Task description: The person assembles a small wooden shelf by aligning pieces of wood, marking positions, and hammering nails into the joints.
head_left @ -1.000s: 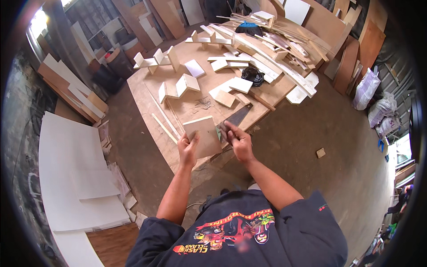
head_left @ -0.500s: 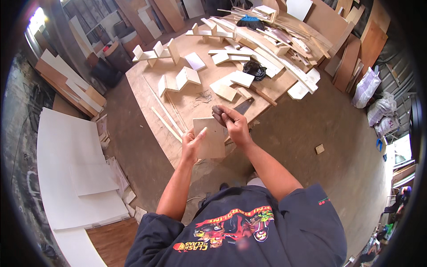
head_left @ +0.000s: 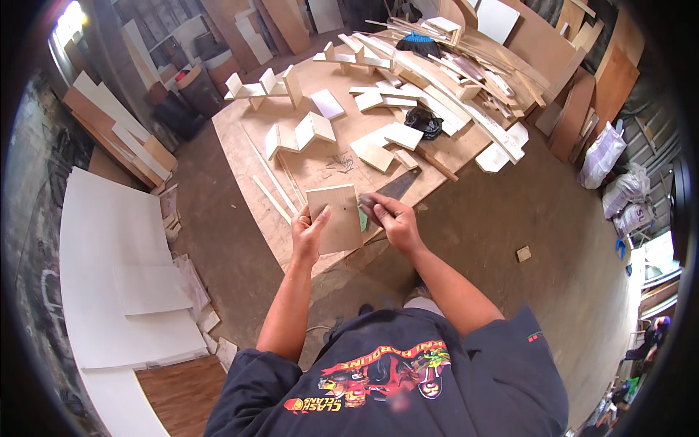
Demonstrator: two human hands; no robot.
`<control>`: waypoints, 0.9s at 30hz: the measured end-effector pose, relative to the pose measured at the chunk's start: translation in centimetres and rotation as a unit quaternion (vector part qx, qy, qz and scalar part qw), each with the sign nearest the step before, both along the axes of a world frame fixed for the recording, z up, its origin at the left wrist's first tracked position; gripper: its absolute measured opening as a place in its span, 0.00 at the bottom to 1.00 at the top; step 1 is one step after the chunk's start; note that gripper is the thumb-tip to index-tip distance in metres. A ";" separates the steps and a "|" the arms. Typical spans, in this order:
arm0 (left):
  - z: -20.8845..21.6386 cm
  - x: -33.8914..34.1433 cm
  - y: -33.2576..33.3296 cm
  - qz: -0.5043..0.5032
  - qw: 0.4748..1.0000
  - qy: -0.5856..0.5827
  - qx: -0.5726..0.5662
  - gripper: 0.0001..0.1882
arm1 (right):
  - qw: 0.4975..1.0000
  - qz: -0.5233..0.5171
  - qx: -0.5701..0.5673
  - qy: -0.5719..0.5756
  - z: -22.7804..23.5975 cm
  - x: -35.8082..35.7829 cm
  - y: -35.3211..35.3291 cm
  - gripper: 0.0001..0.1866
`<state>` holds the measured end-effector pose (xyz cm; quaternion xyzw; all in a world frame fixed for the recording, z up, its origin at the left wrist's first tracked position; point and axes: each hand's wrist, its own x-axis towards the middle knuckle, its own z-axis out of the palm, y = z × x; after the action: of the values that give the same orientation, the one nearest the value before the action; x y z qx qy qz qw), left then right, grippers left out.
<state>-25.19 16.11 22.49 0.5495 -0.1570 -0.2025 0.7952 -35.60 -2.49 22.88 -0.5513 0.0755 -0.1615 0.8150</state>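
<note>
White sacks [head_left: 603, 155] bulge at far right, contents hidden. My left fingers [head_left: 321, 218] grip a tan, dark-specked rectangular board [head_left: 339, 222]; my right fingers [head_left: 384, 213] close round a dark block [head_left: 368, 207].

Yellow lettering [head_left: 320, 404] on dark shirt [head_left: 488, 371], letters [head_left: 638, 215] on whitish sack [head_left: 628, 225]

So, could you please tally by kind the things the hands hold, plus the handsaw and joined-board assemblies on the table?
Wooden board, in left hand: 1
Dark block, in right hand: 1
Handsaw: 1
Joined-board assemblies: 3
Total: 6
</note>
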 end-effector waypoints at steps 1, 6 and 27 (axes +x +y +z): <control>-0.5 0.3 0.0 0.004 1.000 -0.017 0.016 0.15 | 0.998 -0.048 -0.031 -0.034 0.3 0.2 0.0 0.17; -2.5 0.5 -0.9 -0.001 0.990 -0.098 0.103 0.12 | 0.876 -0.219 -0.422 0.076 0.9 4.0 2.3 0.16; -3.7 0.9 3.3 0.076 0.995 -0.053 0.038 0.15 | 0.891 -0.152 -0.426 0.042 2.3 4.6 3.5 0.15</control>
<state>-24.32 19.40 18.82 0.5999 -0.1485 -0.1177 0.7773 -30.99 0.99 25.20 -0.8339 0.1170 -0.2768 0.4629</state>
